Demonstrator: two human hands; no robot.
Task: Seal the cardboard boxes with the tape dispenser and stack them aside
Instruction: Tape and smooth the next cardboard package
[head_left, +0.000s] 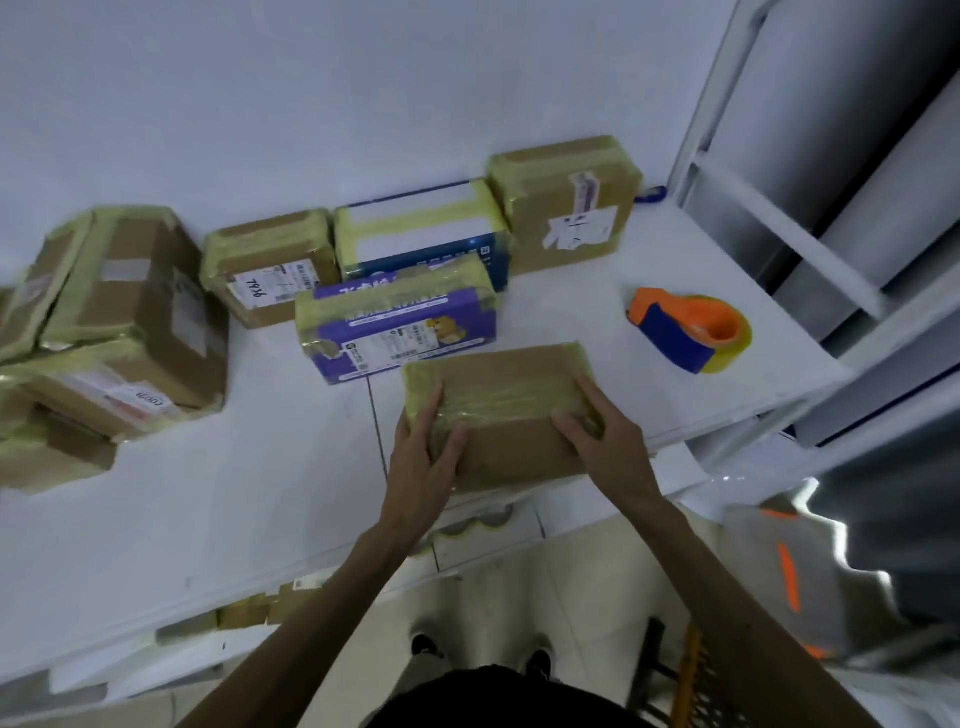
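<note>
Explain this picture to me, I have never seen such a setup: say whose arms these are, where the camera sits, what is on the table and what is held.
No machine here: a person works with bare hands, and the one camera is worn on the head, looking down, so the arms reach in from below. The left hand and right hand rest on the ends of a brown cardboard box, fingers laid on its yellow-taped top, thumbs on its near side. It sits on a white table. To its right lies the orange and blue tape dispenser, untouched. Behind it stands a purple box; more taped boxes line the wall, with a pile at the left.
</note>
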